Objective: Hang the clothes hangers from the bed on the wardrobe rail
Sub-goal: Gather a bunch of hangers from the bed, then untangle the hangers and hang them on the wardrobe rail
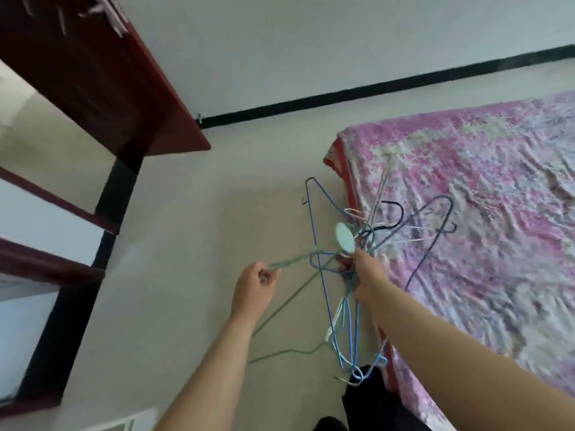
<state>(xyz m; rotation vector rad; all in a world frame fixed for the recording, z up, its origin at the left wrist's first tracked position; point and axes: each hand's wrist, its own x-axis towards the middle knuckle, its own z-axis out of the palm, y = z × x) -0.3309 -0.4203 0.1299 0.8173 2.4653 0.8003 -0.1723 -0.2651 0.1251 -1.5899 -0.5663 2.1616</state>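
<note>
Both hands are busy with hangers. On the right, the right hand (361, 269) has its fingers curled tight around the necks of a big bunch of wire hangers (351, 275), blue, white and dark ones all tangled up. The bunch is held up in the air over the floor (186, 244), just beside the edge of the bed (466, 213), and some hangers stick out over the pink cover. The left hand (256, 286) pinches the hook end of one green hanger (280, 306) and seems to be pulling it away from the bunch. Its long wire trails down and back toward the person. Both arms reach out in front, with the left one pointing a bit toward the wardrobe (93, 88). The wardrobe stands on the left, dark red with open shelves. A few pale hangers (105, 14) seem to hang up near its top, but that part is blurry. I think the job is near its start or middle. The hangers are off the bed, but this bunch is not yet on the rail. Each one has to be pulled loose and hung.
</note>
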